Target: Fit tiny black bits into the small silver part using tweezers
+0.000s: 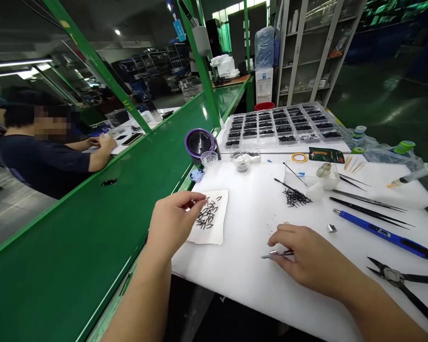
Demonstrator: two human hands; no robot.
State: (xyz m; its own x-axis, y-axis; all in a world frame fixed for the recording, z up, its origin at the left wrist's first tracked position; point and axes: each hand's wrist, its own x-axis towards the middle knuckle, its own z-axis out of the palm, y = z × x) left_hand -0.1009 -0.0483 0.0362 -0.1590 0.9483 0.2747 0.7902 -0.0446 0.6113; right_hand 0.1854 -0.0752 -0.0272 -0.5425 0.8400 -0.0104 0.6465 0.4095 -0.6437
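My left hand [173,221] hovers at the left edge of a small white pad [217,223] strewn with several tiny black pins [206,216]; its fingertips are pinched together on a small part I cannot make out. My right hand [306,254] rests on the white work mat [249,280], closed round a pair of metal tweezers [276,254] whose tips point left. A second heap of black pins [296,197] lies on the mat beyond my right hand.
Long tweezers [369,202], a blue-handled tool [385,234] and black pliers [403,280] lie at the right. Trays of black parts [281,124] stand at the back, with small cups [241,161] and a purple dish [199,141]. A green conveyor [92,237] runs on the left; another person [46,147] sits beyond it.
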